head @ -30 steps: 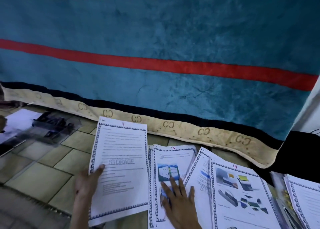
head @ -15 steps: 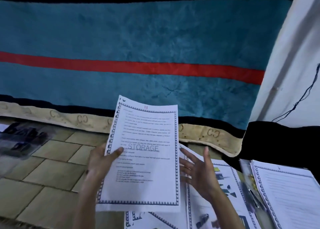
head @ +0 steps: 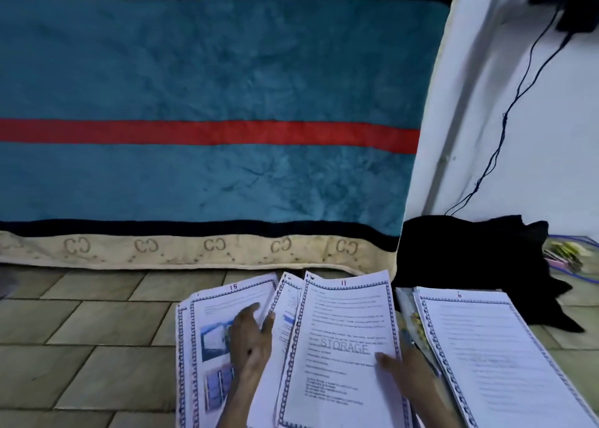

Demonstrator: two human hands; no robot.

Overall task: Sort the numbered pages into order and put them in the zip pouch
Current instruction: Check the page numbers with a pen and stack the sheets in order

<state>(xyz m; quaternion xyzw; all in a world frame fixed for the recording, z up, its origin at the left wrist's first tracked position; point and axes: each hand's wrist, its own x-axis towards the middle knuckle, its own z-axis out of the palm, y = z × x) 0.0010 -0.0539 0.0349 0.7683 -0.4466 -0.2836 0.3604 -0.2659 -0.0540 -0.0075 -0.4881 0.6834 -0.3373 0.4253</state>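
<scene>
Left hand rests flat, fingers loose, on page 15, while the right hand, partly hidden under page 11, pinches its edge beside page 6; lower sheets are cut off.

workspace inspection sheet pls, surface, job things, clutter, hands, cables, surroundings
surface: tiled floor, pages spread over its right part
job's things: page 11, headed STORAGE, overlaps the sheets under it; page 15 to its left; page 6 tops a separate stack on the right; zip pouch not seen
clutter: coloured items by the right edge, too blurred to name
hands: left hand lies flat on page 15, fingers straight; right hand at page 11's right edge, thumb on its face, fingers hidden
cables: thin dark cable runs down the white wall
surroundings: teal blanket with a red stripe hangs behind; black cloth beside it
</scene>
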